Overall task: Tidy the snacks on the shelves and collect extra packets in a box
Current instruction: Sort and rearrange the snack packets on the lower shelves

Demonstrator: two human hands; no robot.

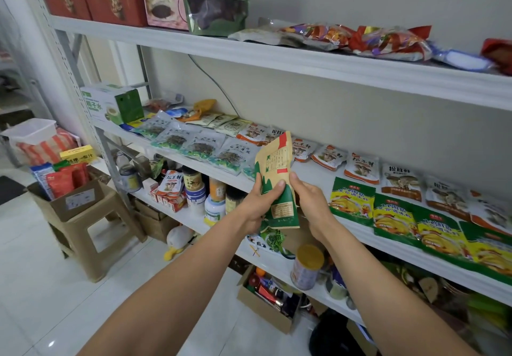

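While I face the shelf [315, 174], my left hand [259, 203] and right hand [311, 203] both grip one packet [277, 171], upright before it, well apart from the box [80, 200].

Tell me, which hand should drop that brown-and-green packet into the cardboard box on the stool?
Probably the left hand: it grips the packet, and the box stands to its side; the right hand, also gripping, would have to cross over.
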